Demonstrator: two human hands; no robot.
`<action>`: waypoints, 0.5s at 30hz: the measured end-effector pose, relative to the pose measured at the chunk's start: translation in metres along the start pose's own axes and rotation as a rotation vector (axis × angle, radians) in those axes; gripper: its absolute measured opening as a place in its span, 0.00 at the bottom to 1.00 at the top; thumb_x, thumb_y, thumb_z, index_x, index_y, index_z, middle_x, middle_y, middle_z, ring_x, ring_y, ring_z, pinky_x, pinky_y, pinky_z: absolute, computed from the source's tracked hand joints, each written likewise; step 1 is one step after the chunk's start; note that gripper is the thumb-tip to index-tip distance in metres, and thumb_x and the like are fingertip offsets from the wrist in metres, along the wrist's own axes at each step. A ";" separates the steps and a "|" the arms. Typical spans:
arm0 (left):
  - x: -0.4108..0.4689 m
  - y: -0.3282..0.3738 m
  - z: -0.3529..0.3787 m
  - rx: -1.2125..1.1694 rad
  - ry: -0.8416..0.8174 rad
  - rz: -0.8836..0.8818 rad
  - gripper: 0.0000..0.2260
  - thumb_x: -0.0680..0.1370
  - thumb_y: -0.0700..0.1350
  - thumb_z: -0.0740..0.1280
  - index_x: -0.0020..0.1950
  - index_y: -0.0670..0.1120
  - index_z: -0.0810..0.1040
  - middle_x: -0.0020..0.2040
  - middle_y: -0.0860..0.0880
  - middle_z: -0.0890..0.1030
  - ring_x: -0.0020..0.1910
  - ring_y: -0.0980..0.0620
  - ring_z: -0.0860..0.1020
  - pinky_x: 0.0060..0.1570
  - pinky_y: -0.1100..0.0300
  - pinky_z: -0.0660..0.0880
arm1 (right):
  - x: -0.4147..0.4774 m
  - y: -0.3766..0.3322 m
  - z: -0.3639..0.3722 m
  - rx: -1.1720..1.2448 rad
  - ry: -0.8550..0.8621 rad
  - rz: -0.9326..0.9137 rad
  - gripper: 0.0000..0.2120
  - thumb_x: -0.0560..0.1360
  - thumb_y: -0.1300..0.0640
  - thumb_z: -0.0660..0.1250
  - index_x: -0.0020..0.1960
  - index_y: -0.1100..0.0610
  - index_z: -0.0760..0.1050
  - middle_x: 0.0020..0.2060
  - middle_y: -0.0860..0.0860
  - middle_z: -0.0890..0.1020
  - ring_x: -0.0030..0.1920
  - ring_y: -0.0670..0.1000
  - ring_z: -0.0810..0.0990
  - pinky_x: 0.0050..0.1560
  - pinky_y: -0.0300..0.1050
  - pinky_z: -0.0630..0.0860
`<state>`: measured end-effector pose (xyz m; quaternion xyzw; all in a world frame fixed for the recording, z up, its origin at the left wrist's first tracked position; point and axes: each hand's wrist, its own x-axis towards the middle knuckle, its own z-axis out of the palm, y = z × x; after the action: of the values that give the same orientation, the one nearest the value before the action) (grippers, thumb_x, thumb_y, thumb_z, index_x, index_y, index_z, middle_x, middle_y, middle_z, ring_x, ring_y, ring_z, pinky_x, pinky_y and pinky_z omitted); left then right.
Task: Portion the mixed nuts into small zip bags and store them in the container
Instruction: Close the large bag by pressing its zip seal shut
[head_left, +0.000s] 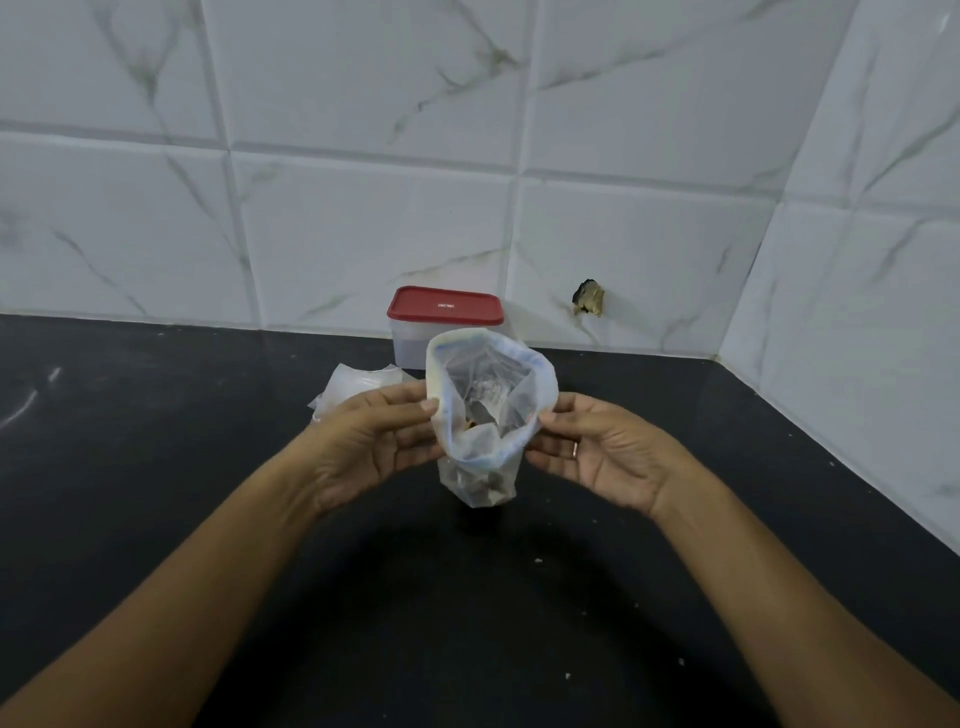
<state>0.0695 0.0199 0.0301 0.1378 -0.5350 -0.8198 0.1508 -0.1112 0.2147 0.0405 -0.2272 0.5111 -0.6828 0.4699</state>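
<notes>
A clear zip bag (485, 415) stands upright above the black counter with its mouth pulled wide. Dark nuts show at its bottom. My left hand (374, 441) pinches the left rim of the mouth between thumb and fingers. On the other side, my right hand (597, 452) pinches the right rim. Behind the bag stands a clear plastic container (415, 348) with a red lid (447, 305) closed on it. A pile of clear plastic bags (353, 389) lies left of the container, partly hidden by my left hand.
The black counter (156, 467) runs back to a white marble-tiled wall and meets a side wall at the right. A dark chipped hole (589, 300) marks the back wall. Small crumbs dot the counter near the front.
</notes>
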 end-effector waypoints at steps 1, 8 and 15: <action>-0.001 -0.002 0.004 0.054 -0.001 0.025 0.23 0.74 0.37 0.71 0.70 0.41 0.77 0.63 0.39 0.83 0.60 0.42 0.84 0.59 0.47 0.82 | 0.001 0.002 0.003 -0.011 0.030 -0.016 0.13 0.75 0.65 0.72 0.58 0.62 0.79 0.49 0.59 0.87 0.45 0.53 0.88 0.45 0.47 0.86; -0.004 -0.011 0.026 0.245 0.185 0.152 0.24 0.73 0.32 0.74 0.67 0.46 0.78 0.50 0.43 0.87 0.45 0.48 0.86 0.45 0.51 0.82 | 0.004 0.006 0.018 -0.118 0.200 -0.102 0.08 0.76 0.67 0.74 0.53 0.61 0.78 0.42 0.58 0.87 0.36 0.51 0.86 0.33 0.43 0.83; 0.002 -0.013 0.023 1.093 0.578 0.448 0.14 0.77 0.36 0.68 0.57 0.53 0.83 0.52 0.56 0.79 0.47 0.59 0.78 0.41 0.63 0.77 | 0.001 0.010 0.020 -0.613 0.446 -0.272 0.11 0.71 0.74 0.65 0.41 0.59 0.75 0.38 0.55 0.79 0.31 0.48 0.76 0.30 0.41 0.75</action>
<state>0.0573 0.0439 0.0267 0.2944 -0.8282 -0.3087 0.3636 -0.0918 0.2039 0.0384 -0.2685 0.7460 -0.5872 0.1633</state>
